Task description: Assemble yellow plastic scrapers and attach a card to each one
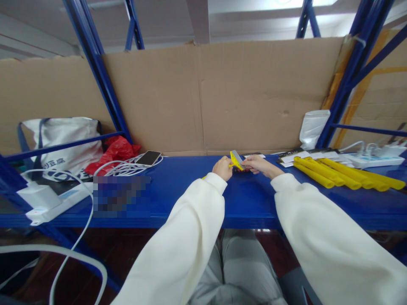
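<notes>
Near the back middle of the blue shelf, my left hand (223, 168) is closed on a yellow tool (235, 160), whose wider end points up and right. My right hand (258, 164) pinches a flat grey piece (237, 156) that lies against the yellow end. The two hands are a short way apart, with both pieces between them. Some small dark reddish things lie below the fingertips, too small to make out. The left fist hides most of the tool's handle.
Several yellow tubes (346, 173) lie at the right, before a white power strip (373, 160). At the left are a phone (149, 158) on coiled white cable, a red plastic bag (115, 154), a cloth bag (68, 140) and a charger (38, 195). Cardboard (254, 97) stands behind.
</notes>
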`<state>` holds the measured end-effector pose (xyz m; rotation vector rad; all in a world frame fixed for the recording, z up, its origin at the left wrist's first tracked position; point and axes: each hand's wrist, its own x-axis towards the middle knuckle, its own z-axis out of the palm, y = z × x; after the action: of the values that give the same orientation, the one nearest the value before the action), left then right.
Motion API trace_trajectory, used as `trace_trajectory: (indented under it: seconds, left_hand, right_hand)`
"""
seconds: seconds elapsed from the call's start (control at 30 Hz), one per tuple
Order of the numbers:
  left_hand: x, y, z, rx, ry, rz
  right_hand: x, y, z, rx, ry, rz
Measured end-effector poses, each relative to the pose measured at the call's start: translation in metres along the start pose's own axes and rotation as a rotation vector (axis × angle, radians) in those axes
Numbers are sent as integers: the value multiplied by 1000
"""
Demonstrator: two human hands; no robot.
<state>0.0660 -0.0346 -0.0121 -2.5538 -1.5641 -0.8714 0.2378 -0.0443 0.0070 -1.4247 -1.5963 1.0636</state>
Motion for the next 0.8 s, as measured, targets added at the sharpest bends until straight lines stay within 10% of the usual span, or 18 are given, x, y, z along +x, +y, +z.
trace_trajectory:
  seconds: [0.6,0.8]
  left_hand:
    - [-5,0,2,15,-89,30]
    - [-5,1,1,15,-101,1]
  right_hand:
    - [7,5,-1,-74,14,-28]
    - [23,20,-26,-521,539,-147]
